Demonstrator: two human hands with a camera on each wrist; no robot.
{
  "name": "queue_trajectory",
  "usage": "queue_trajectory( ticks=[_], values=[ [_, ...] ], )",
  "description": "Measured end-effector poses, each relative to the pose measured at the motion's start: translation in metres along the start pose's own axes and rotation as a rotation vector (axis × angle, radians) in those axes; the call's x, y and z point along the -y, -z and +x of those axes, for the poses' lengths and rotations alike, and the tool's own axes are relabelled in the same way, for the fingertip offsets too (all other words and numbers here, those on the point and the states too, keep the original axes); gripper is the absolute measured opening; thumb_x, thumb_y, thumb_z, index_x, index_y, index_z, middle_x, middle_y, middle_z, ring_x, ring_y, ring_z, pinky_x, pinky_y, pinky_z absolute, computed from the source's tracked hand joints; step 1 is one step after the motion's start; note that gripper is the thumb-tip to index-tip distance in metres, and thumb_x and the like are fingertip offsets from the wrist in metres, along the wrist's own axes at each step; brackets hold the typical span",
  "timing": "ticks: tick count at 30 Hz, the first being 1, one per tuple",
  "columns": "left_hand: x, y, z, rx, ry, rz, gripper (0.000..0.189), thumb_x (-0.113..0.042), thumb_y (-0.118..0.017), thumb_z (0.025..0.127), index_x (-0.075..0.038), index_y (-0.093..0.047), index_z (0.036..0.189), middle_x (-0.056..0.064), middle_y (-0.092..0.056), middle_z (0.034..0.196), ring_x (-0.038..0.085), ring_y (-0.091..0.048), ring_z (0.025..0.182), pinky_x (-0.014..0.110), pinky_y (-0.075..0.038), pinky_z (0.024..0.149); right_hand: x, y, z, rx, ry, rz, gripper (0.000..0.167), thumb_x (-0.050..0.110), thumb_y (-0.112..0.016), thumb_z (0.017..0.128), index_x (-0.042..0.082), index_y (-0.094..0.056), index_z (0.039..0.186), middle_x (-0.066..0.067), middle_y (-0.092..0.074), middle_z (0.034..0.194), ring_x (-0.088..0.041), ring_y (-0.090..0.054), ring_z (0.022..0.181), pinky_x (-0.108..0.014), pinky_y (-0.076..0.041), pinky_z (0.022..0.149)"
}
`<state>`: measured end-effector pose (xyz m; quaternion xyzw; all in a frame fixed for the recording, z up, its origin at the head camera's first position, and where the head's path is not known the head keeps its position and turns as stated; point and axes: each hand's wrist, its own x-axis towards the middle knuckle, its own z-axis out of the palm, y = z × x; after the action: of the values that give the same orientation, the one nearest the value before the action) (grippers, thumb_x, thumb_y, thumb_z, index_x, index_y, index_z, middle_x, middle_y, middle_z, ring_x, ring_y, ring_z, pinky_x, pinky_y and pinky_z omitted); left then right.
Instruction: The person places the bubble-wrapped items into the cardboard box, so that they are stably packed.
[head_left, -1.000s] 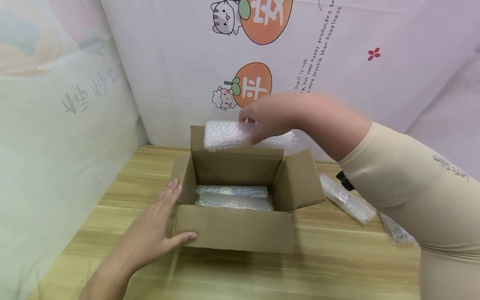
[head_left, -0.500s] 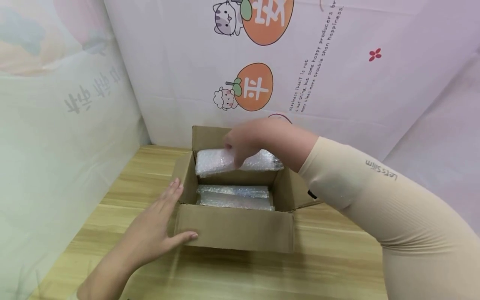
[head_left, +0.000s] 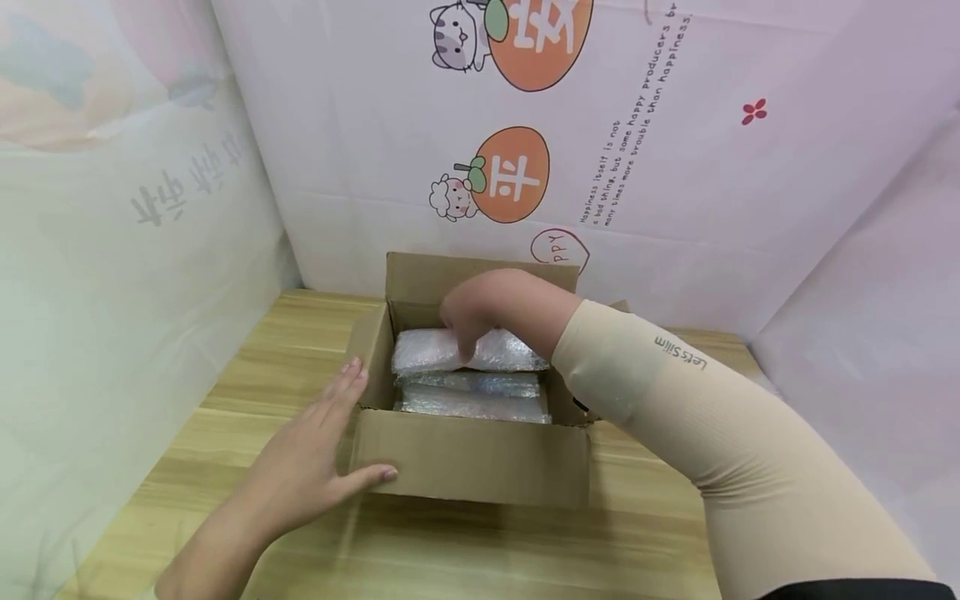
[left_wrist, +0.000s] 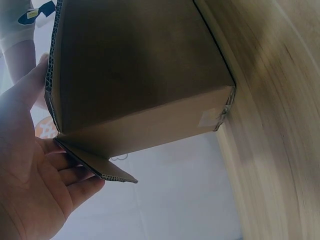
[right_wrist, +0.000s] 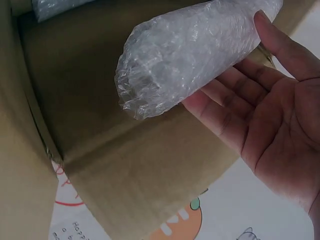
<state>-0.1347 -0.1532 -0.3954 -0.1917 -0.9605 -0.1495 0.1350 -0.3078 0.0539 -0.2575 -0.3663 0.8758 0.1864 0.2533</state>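
An open cardboard box (head_left: 472, 458) stands on the wooden table with its flaps spread outward. My right hand (head_left: 487, 312) reaches in from above and grips a bubble-wrapped bundle (head_left: 423, 350) near the back wall. In the right wrist view the thumb lies on one side of that bundle (right_wrist: 185, 55) and the fingers on the other. Two more bubble-wrapped packs (head_left: 472, 402) lie in the front part of the box. My left hand (head_left: 300, 458) rests on the box's left side, fingers straight along the side flap (left_wrist: 95, 162) and thumb at the front flap.
The wooden table (head_left: 600, 542) runs out on all sides of the box. Behind it hangs a printed white cloth (head_left: 360, 167), with another pale cloth sheet (head_left: 135, 275) along the left. My right forearm's beige sleeve (head_left: 712, 425) covers much of the table's right side.
My right hand has carried the bubble-wrapped bundle from above the back flap down into the box, behind the other packs. The left hand has stayed on the box.
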Motion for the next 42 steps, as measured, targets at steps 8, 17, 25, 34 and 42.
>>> queue_trajectory(
  ticks=[8, 17, 25, 34, 42],
  values=[
    [0.002, 0.001, 0.000, 0.002, 0.006, 0.003, 0.115, -0.078, -0.058, 0.078, -0.014, -0.007, 0.159, 0.007, -0.009, 0.166, 0.027, -0.017, 0.151, 0.053, -0.030, 0.117, 0.004, -0.013, 0.026, 0.013, 0.013, -0.047, 0.027, 0.032, -0.073, 0.087, 0.008, -0.066, 0.097, 0.000, -0.059, 0.091, -0.017, -0.052, 0.082, -0.032, -0.049, 0.077],
    [0.002, 0.000, -0.001, -0.002, 0.005, 0.006, 0.114, -0.079, -0.056, 0.078, -0.017, -0.005, 0.159, 0.004, -0.008, 0.166, 0.024, -0.016, 0.152, 0.052, -0.030, 0.117, 0.003, -0.030, 0.042, 0.105, -0.039, 0.015, 0.029, 0.032, -0.074, 0.088, 0.008, -0.066, 0.102, -0.004, -0.065, 0.097, -0.018, -0.062, 0.085, -0.031, -0.054, 0.074],
    [0.003, -0.001, 0.000, -0.010, -0.007, 0.004, 0.114, -0.078, -0.057, 0.078, -0.016, -0.006, 0.159, 0.004, -0.008, 0.166, 0.024, -0.016, 0.152, 0.051, -0.030, 0.117, 0.005, -0.039, 0.049, 0.062, -0.035, -0.053, 0.025, 0.026, -0.074, 0.087, 0.007, -0.066, 0.101, 0.000, -0.057, 0.090, -0.016, -0.052, 0.080, -0.029, -0.048, 0.075],
    [0.003, 0.001, 0.000, -0.010, -0.011, -0.003, 0.114, -0.078, -0.057, 0.078, -0.016, -0.005, 0.159, 0.005, -0.007, 0.166, 0.025, -0.016, 0.152, 0.051, -0.029, 0.118, 0.008, -0.046, 0.058, 0.063, -0.045, -0.118, 0.018, 0.024, -0.074, 0.088, 0.012, -0.062, 0.081, 0.003, -0.050, 0.081, -0.015, -0.046, 0.077, -0.028, -0.043, 0.070],
    [0.003, 0.002, -0.001, -0.015, -0.014, 0.003, 0.114, -0.077, -0.058, 0.078, -0.014, -0.008, 0.159, 0.007, -0.008, 0.166, 0.026, -0.017, 0.151, 0.050, -0.030, 0.117, 0.010, -0.039, 0.053, 0.054, -0.055, -0.107, 0.019, 0.028, -0.073, 0.087, 0.009, -0.068, 0.090, 0.001, -0.058, 0.090, -0.016, -0.049, 0.082, -0.031, -0.049, 0.079]
  ],
)
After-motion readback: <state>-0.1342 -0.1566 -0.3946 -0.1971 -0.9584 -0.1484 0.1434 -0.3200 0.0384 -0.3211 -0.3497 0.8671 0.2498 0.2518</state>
